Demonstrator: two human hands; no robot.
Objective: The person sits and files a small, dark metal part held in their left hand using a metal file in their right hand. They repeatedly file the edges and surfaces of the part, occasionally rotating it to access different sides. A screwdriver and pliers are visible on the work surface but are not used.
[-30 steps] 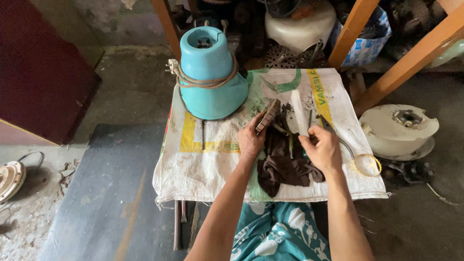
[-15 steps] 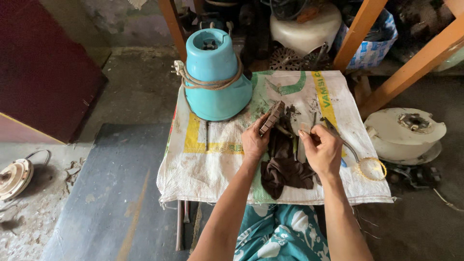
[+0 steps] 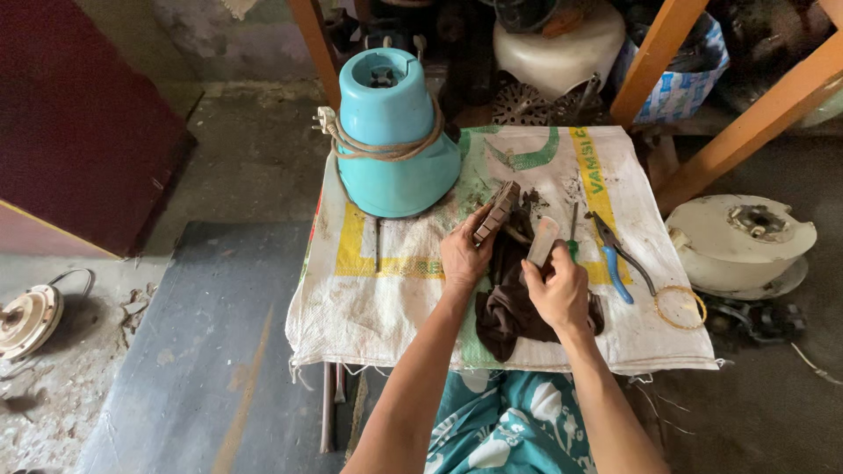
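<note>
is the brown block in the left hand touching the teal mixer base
Apart. The head view shows the left hand holding the brown block up, with a strip of white sack cloth visible between it and the teal mixer base.

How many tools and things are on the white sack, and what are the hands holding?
Turquoise mixer base: 1
Blue-handled pliers: 1
Green-handled screwdriver: 1
Dark brown cloth: 1
Brown ribbed part in left hand: 1
Pale flat strip in right hand: 1
Wire ring: 1
Total: 7
</note>
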